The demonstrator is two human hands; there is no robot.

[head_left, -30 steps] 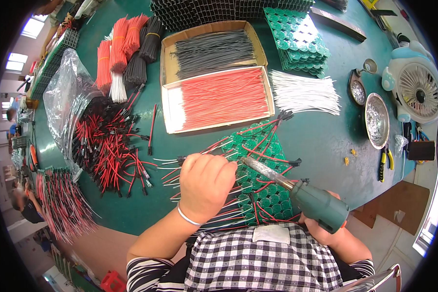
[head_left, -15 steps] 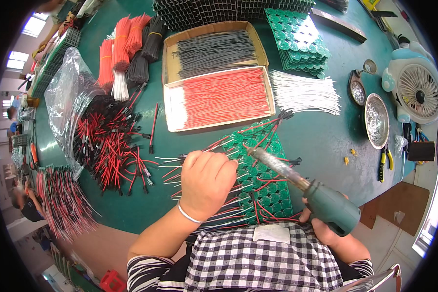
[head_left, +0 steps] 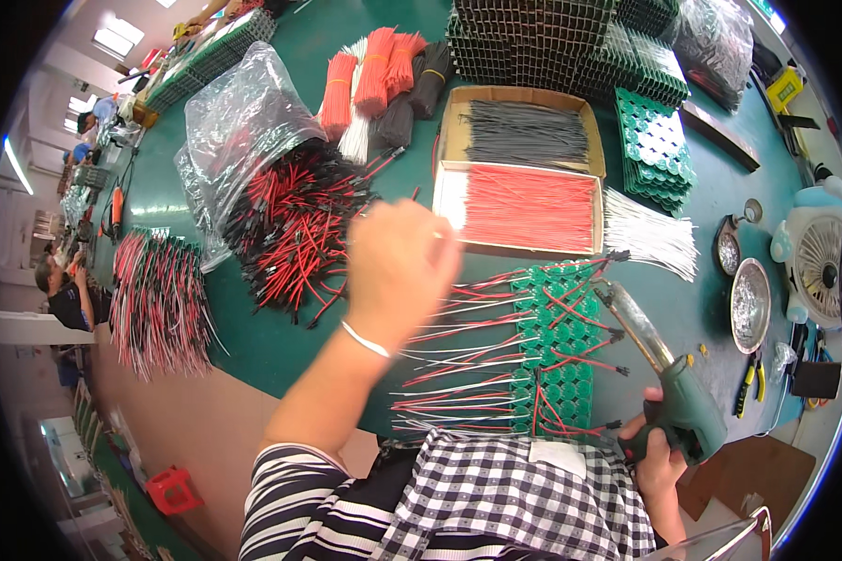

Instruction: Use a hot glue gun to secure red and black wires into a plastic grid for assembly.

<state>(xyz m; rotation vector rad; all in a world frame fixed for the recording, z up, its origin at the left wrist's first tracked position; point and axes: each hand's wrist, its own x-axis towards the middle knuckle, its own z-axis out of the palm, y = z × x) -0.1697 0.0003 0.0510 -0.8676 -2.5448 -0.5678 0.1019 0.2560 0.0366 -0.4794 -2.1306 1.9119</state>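
Observation:
My left hand (head_left: 398, 266), fingers curled and slightly blurred, is over the right edge of a heap of red and black wire leads (head_left: 299, 229). The end of a single lead pokes out above its knuckles; whatever the fingers hold is hidden. In my right hand (head_left: 660, 460) is a green soldering gun (head_left: 697, 411), its metal barrel slanting up and left. The barrel's tip is close to the upper right edge of a green panel of round circuit boards (head_left: 557, 374). White and red wires stick out from the panel's left side, and red leads with black connectors lie across it.
Beyond the panel are boxes of red wires (head_left: 529, 210) and black wires (head_left: 524, 131), with white wires (head_left: 650, 234) beside them. To the right are a metal bowl (head_left: 750, 304), pliers (head_left: 748, 385) and a fan (head_left: 814, 266). Wired boards (head_left: 159, 304) hang at the left edge.
My view has swung left. My left hand has moved from the panel's wires to the lead heap's edge. The soldering gun has drawn back rightward, its barrel tilted more steeply.

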